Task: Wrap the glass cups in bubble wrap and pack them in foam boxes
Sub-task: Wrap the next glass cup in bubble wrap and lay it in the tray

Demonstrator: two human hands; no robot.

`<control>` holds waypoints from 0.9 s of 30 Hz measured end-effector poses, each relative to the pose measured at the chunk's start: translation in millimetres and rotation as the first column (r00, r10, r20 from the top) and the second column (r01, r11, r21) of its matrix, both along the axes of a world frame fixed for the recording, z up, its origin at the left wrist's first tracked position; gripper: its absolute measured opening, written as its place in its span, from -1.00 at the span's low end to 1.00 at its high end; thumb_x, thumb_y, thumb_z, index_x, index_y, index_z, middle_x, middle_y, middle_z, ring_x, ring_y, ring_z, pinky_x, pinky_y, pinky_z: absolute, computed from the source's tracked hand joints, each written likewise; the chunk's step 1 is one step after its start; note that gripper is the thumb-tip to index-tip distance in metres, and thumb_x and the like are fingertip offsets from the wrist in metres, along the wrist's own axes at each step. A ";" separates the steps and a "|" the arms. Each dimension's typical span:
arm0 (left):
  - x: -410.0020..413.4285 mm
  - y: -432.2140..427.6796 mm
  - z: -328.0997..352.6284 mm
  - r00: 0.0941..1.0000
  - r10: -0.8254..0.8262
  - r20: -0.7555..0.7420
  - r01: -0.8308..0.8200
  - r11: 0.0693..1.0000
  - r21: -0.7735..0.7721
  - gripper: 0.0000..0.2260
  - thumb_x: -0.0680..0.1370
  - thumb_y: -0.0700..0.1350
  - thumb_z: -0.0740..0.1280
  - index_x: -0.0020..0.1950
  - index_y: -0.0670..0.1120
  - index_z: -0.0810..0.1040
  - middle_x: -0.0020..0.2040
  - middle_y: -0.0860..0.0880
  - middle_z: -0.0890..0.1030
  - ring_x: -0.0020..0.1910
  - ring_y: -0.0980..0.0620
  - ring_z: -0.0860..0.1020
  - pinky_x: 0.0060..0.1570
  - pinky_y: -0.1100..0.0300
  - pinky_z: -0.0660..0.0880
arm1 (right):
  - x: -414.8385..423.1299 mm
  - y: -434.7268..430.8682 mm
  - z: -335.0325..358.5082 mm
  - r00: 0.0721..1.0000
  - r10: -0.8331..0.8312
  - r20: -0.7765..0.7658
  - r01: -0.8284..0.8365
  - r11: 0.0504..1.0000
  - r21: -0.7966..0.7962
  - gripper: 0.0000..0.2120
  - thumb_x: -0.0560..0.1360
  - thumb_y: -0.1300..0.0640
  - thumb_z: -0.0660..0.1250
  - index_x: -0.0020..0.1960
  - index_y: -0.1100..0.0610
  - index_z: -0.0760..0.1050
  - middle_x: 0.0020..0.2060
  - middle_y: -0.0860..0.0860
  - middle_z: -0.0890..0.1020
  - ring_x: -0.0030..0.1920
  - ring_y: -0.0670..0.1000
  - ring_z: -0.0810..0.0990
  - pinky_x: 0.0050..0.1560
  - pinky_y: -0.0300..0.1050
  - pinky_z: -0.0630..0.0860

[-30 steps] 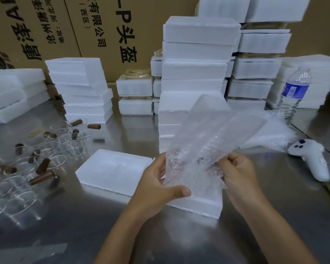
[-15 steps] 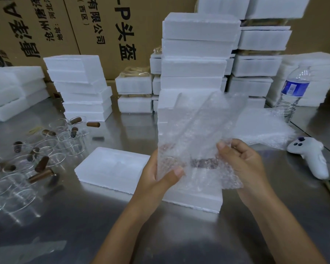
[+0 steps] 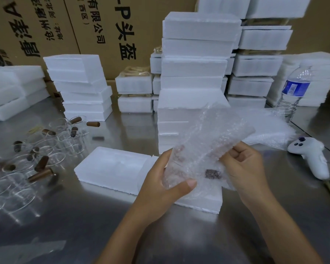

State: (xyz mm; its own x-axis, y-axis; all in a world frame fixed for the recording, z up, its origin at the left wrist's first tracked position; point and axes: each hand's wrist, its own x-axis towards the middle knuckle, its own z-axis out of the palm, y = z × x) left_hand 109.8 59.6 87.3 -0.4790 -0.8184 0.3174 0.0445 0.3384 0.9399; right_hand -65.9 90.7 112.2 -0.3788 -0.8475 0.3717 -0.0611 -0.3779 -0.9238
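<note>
Bubble wrap (image 3: 208, 147) held above open foam box (image 3: 111, 168), mid-table; long axis runs lower left to upper right, free end pointing up and away from person; brown cup handle (image 3: 213, 173) shows through wrap, lying roughly level; cup body not discernible. Foam box stack (image 3: 194, 73) close behind wrap; steel table (image 3: 65, 225) extends toward person; loose glass cups (image 3: 36, 149) well left. Left hand (image 3: 160, 185) grips lower wrap, thumb across front, fingers behind; right hand (image 3: 244, 168) pinches right edge, fingers curled.
</note>
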 end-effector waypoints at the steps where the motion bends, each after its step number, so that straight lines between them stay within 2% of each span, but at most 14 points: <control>1: -0.9 1.0 0.5 1.000 0.016 -0.003 -0.016 1.000 -0.013 -0.48 0.34 0.12 0.45 0.25 0.35 0.39 0.19 0.28 0.53 0.17 0.25 0.53 -0.01 0.40 0.48 | 2.1 0.8 0.1 0.999 0.010 -0.049 -0.011 1.000 -0.019 -0.62 0.46 0.42 0.31 -0.16 -0.07 0.65 -0.23 -0.08 0.70 -0.18 -0.11 0.66 -0.12 -0.26 0.57; 3: -3.1 2.9 1.4 0.999 0.033 -0.019 -0.033 0.999 -0.042 -0.49 0.35 0.08 0.45 0.21 0.40 0.36 0.17 0.31 0.51 0.14 0.26 0.54 -0.05 0.40 0.50 | 7.2 1.5 -2.2 0.982 0.018 -0.186 -0.034 0.996 -0.080 -0.66 0.47 0.31 0.34 -0.10 -0.15 0.62 -0.15 -0.14 0.69 -0.10 -0.14 0.65 -0.08 -0.27 0.56; 5: -4.8 3.6 1.5 0.998 0.055 -0.027 -0.057 0.996 -0.073 -0.50 0.34 0.08 0.46 0.18 0.38 0.34 0.15 0.30 0.51 0.14 0.22 0.54 -0.05 0.36 0.51 | 12.7 4.4 -3.1 0.934 0.008 -0.356 -0.058 0.990 -0.130 -0.86 0.49 0.06 0.31 -0.06 -0.16 0.59 -0.12 -0.14 0.65 -0.04 -0.12 0.62 -0.07 -0.21 0.56; 6: -5.3 3.4 1.1 0.997 0.069 -0.040 -0.072 0.994 -0.083 -0.52 0.33 0.09 0.46 0.17 0.36 0.35 0.14 0.27 0.52 0.14 0.18 0.55 -0.04 0.34 0.51 | 14.5 5.7 -4.0 0.894 0.002 -0.448 -0.069 0.989 -0.133 -0.86 0.52 -0.08 0.26 -0.03 -0.12 0.57 -0.10 -0.12 0.63 0.00 -0.07 0.59 -0.03 -0.16 0.54; 8: -6.2 2.4 0.5 0.992 0.107 -0.072 -0.113 0.990 -0.086 -0.55 0.33 0.12 0.46 0.15 0.36 0.38 0.13 0.21 0.55 0.14 0.12 0.57 0.01 0.30 0.51 | 16.9 7.2 -8.1 0.819 0.035 -0.573 -0.114 0.988 -0.103 -0.56 0.54 -0.28 0.09 -0.02 0.02 0.57 -0.02 -0.08 0.55 0.09 -0.01 0.51 0.07 -0.18 0.44; 10: -7.8 2.4 0.6 0.987 0.142 -0.078 -0.150 0.982 -0.111 -0.55 0.35 0.12 0.46 0.16 0.38 0.39 0.13 0.21 0.57 0.14 0.15 0.57 0.01 0.33 0.50 | 18.6 7.2 -8.7 0.788 0.073 -0.611 -0.126 0.991 -0.045 -0.44 0.51 -0.34 0.03 -0.03 0.05 0.60 0.04 -0.11 0.48 0.16 -0.02 0.45 0.16 -0.22 0.36; 11: -8.6 3.1 0.8 0.986 0.150 -0.075 -0.159 0.979 -0.130 -0.55 0.36 0.11 0.46 0.16 0.40 0.39 0.12 0.23 0.57 0.13 0.19 0.56 -0.01 0.38 0.49 | 19.6 7.5 -8.3 0.781 0.069 -0.621 -0.113 0.993 -0.032 -0.51 0.51 -0.33 0.05 -0.08 -0.02 0.60 0.05 -0.14 0.45 0.17 -0.04 0.43 0.18 -0.24 0.34; 13: -9.6 3.9 -0.1 0.985 0.161 -0.059 -0.168 0.975 -0.144 -0.55 0.36 0.09 0.47 0.14 0.42 0.38 0.10 0.27 0.57 0.10 0.25 0.56 -0.06 0.46 0.47 | 22.9 8.0 -6.9 0.792 0.048 -0.609 -0.065 0.998 -0.005 -0.78 0.46 -0.24 0.16 -0.22 -0.24 0.52 0.02 -0.25 0.41 0.18 -0.09 0.41 0.17 -0.29 0.30; 14: -9.6 3.5 -1.8 0.985 0.165 -0.043 -0.169 0.975 -0.147 -0.54 0.36 0.10 0.48 0.14 0.42 0.37 0.10 0.27 0.57 0.11 0.26 0.56 -0.06 0.47 0.47 | 24.2 8.2 -6.5 0.800 0.042 -0.598 -0.038 0.999 0.019 -0.81 0.42 -0.19 0.17 -0.31 -0.28 0.50 0.01 -0.29 0.40 0.18 -0.13 0.40 0.15 -0.31 0.29; 17: -8.7 1.3 -6.9 0.976 0.212 0.059 -0.197 0.961 -0.191 -0.49 0.33 0.20 0.46 0.20 0.41 0.31 0.16 0.28 0.51 0.17 0.25 0.51 -0.01 0.45 0.45 | 26.0 6.3 -8.4 0.816 0.030 -0.578 0.022 0.996 0.083 -0.78 0.36 -0.12 0.19 -0.43 -0.18 0.49 -0.01 -0.32 0.40 0.18 -0.25 0.34 0.16 -0.26 0.32; 20: -7.6 0.8 -11.1 0.957 0.260 0.131 -0.203 0.918 -0.340 -0.51 0.36 0.20 0.42 0.24 0.30 0.34 0.20 0.17 0.46 0.19 0.21 0.46 0.07 0.46 0.39 | 26.9 3.7 -10.4 0.863 -0.001 -0.505 0.072 0.990 0.122 -0.82 0.42 0.09 0.33 -0.33 -0.10 0.50 -0.04 -0.32 0.43 0.18 -0.26 0.31 0.10 -0.29 0.33; 23: -6.5 0.0 -12.2 0.943 0.301 0.146 -0.215 0.880 -0.424 -0.54 0.35 0.17 0.46 0.18 0.30 0.36 0.22 0.12 0.42 0.18 0.23 0.43 0.06 0.51 0.35 | 25.9 3.6 -11.6 0.917 -0.056 -0.396 0.107 0.988 0.108 -0.81 0.35 0.21 0.42 -0.12 -0.02 0.50 -0.02 -0.07 0.51 0.07 -0.24 0.41 -0.02 -0.47 0.33; 25: -6.7 -0.7 -11.3 0.931 0.332 0.152 -0.244 0.875 -0.418 -0.53 0.32 0.16 0.48 0.15 0.29 0.36 0.21 0.12 0.42 0.17 0.24 0.42 0.04 0.52 0.37 | 25.6 6.3 -9.7 0.934 -0.092 -0.345 0.118 0.991 0.056 -0.72 0.32 0.17 0.46 -0.08 -0.05 0.43 -0.02 -0.03 0.53 0.03 -0.19 0.49 0.02 -0.38 0.39; 27: -7.2 -0.6 -10.2 0.928 0.349 0.132 -0.269 0.871 -0.410 -0.52 0.30 0.17 0.48 0.15 0.23 0.39 0.17 0.11 0.43 0.14 0.24 0.43 -0.02 0.54 0.38 | 27.5 9.9 -7.2 0.916 -0.106 -0.386 0.095 0.994 -0.049 -0.72 0.33 0.13 0.39 -0.06 -0.13 0.40 -0.02 -0.13 0.53 0.05 -0.17 0.51 0.08 -0.29 0.42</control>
